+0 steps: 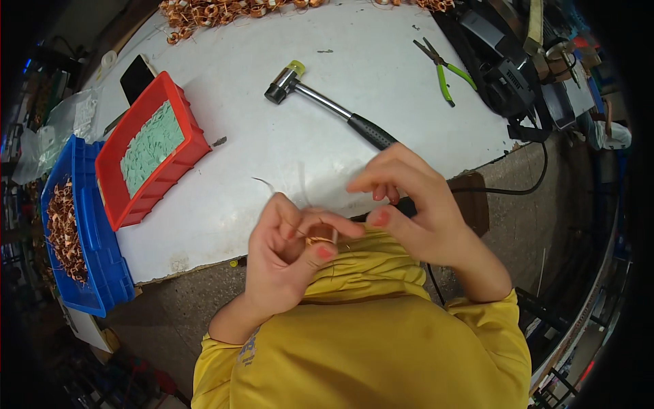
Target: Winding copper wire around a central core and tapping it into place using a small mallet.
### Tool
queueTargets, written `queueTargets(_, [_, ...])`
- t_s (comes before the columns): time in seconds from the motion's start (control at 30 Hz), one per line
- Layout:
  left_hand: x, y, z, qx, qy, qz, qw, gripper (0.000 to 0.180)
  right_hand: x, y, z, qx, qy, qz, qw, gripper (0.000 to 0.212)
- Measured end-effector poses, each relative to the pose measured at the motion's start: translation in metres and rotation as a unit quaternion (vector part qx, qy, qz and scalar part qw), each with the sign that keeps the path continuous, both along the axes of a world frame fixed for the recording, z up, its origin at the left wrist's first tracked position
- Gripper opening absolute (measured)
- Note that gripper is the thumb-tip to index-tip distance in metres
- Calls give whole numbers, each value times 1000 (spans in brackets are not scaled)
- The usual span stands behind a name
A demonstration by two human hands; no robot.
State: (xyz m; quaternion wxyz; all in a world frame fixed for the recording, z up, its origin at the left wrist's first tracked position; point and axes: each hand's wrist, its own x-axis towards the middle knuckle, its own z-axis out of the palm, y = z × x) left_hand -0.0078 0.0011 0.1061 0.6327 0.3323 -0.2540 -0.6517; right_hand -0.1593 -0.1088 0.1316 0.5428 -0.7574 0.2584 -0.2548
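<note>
My left hand [279, 262] pinches a small copper wire coil [315, 240] between thumb and fingers, just in front of my yellow shirt. Thin wire ends stick out of the coil, and a dark strand [262, 182] rises above the knuckles; whether it belongs to the coil I cannot tell. To the right, my right hand [432, 218] is apart from the coil, its thumb and fingers spread with nothing visible between them. Beyond that hand lies a mallet [327, 102] with a black grip, a metal shaft and a yellow-tipped head.
A red bin [197, 140] of pale green chips stands at the left, beside a blue bin [112, 273] of copper coils. More coils [218, 12] pile along the table's far edge. Green-handled pliers [443, 71] and a black device [507, 85] with a cable lie at the right.
</note>
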Motion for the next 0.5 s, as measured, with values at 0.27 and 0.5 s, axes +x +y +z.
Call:
queueTargets(0.27, [5,0,-7,-39,-19,81,996,25,-1,13,-18,-171,-65,103,978,6])
queueTargets(0.5, [6,6,-4,-2,138,32,990,24,-12,15,-24,-290,13,104,951,8])
